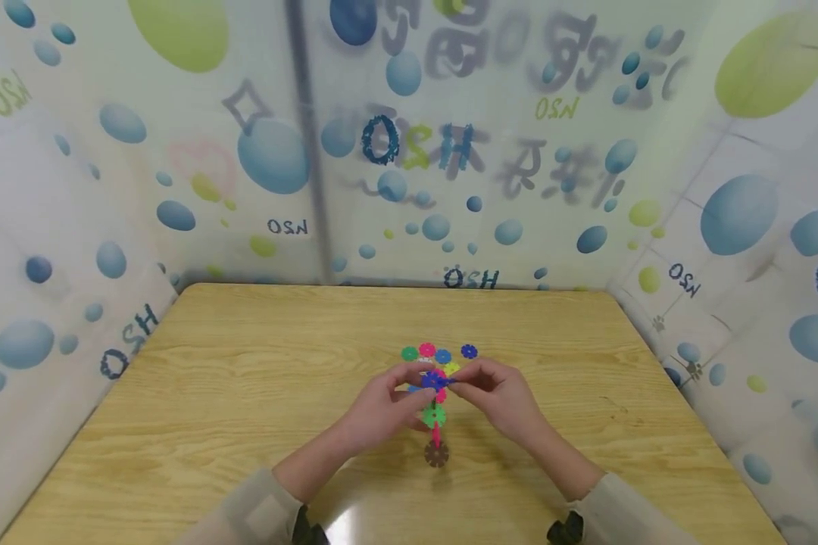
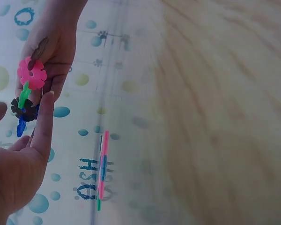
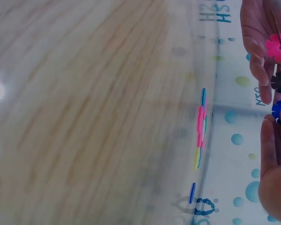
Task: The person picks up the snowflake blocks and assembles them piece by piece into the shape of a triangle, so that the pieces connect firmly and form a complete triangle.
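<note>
Both hands meet over the table at a chain of interlocking plastic flower discs. In the head view my left hand [image 1: 382,405] holds the chain, thumb and forefinger at a blue disc [image 1: 432,381]. My right hand [image 1: 501,393] pinches the blue piece at the chain's far end between thumb and forefinger. Toward me the chain runs through a green disc [image 1: 434,415] and a pink disc [image 1: 437,435] to a brown disc [image 1: 437,454]. The right wrist view shows a black disc [image 3: 280,81] linked beside the blue end disc [image 3: 280,109].
Several loose discs lie on the wooden table [image 1: 279,341] just beyond the hands, among them a green disc [image 1: 409,353], a pink disc [image 1: 426,349], a yellow disc [image 1: 453,368] and a dark blue disc [image 1: 469,351]. Patterned curtain walls [image 1: 409,227] enclose the table's back and sides.
</note>
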The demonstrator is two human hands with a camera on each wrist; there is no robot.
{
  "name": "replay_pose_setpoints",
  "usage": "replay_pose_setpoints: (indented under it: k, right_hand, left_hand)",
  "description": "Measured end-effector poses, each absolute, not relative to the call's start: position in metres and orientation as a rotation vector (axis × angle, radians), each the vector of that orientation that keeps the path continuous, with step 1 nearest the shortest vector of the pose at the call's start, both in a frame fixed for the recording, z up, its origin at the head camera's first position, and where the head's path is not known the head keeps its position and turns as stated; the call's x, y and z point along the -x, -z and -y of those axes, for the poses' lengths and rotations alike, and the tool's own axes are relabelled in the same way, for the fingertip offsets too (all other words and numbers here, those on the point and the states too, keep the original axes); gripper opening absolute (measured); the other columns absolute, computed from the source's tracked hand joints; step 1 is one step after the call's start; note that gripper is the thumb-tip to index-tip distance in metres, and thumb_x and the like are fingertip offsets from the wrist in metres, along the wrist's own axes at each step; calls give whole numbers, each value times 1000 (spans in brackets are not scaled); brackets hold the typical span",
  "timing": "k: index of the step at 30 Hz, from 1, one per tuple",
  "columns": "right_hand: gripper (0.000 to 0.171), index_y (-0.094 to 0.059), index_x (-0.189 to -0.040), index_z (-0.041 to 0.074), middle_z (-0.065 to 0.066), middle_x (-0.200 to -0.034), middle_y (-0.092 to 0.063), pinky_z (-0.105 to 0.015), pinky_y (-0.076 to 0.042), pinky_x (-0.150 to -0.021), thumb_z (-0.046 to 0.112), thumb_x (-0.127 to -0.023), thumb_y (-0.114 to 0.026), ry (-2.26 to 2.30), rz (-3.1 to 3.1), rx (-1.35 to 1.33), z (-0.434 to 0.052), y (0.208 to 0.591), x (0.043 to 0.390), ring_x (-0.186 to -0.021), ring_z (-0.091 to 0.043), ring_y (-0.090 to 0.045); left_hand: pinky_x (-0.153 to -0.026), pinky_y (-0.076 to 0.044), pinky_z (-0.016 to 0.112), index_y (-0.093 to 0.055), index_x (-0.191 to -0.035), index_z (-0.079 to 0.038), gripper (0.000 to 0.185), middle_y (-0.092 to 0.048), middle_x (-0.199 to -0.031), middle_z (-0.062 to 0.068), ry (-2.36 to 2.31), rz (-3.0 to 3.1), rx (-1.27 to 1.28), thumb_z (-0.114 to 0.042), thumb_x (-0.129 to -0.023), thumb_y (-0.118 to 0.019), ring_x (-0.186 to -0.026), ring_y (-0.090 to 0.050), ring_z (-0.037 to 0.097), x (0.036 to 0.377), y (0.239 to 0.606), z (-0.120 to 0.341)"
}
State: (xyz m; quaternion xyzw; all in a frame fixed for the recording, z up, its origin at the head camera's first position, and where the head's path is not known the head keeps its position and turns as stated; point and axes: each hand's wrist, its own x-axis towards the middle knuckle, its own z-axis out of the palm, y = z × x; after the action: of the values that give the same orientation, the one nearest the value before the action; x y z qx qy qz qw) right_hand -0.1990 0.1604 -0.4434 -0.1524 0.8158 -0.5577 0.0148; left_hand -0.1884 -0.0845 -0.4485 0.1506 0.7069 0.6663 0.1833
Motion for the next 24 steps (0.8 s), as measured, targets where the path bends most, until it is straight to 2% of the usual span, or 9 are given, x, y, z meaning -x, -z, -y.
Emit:
replay_pose_setpoints:
  k: [3, 7, 13, 16, 20, 24]
  right_hand:
    - [5, -80, -105, 15, -6, -106, -79, -26, -63, -82, 15, -100, -82, 1741, -2537, 458, -161, 443, 199, -94, -16, -75]
    - [6, -80, -104, 16, -4, -105, -79, -27, -62, -80, 17, -99, -83, 1720, -2544, 429, -160, 442, 200, -93, -17, -74]
    - [7, -80, -105, 17, -2, -108, -81, -28, -62, -82, 20, -99, -84, 1672, -2544, 441, -159, 441, 200, -95, -19, -74]
    - [7, -80, -105, 17, -2, -108, -81, -28, -62, -81, 20, -100, -83, 1659, -2543, 443, -158, 440, 200, -95, -20, -74]
    - [8, -80, -106, 16, -3, -108, -80, -28, -62, -82, 20, -99, -83, 1643, -2533, 436, -158, 439, 200, -95, -21, -74]
    - [10, -79, -108, 18, 0, -109, -79, -27, -61, -83, 22, -100, -83, 1578, -2550, 434, -163, 440, 202, -99, -19, -73]
  left_hand:
    - [-89, -69, 44, -57, -157, -10, 53, -64, -137, 18, -1902, -2009, -401, -35, -111, -68, -112, -76, 25, 190, 447, 84]
    - [-88, -69, 41, -60, -154, -8, 50, -68, -135, 17, -1905, -2027, -406, -33, -111, -68, -112, -76, 24, 191, 445, 85]
    - [-87, -68, 41, -65, -149, -14, 50, -69, -139, 15, -1877, -2010, -405, -35, -105, -77, -107, -79, 23, 192, 443, 86]
    - [-87, -68, 39, -67, -148, -16, 50, -69, -141, 18, -1868, -1989, -408, -29, -102, -81, -106, -80, 21, 192, 443, 86]
    - [-85, -68, 34, -64, -150, -9, 53, -67, -141, 26, -1865, -1977, -431, -21, -101, -82, -105, -80, 19, 193, 443, 86]
    - [-85, -67, 33, -64, -150, -9, 54, -70, -139, 23, -1845, -2002, -431, -25, -101, -82, -104, -79, 19, 193, 445, 87]
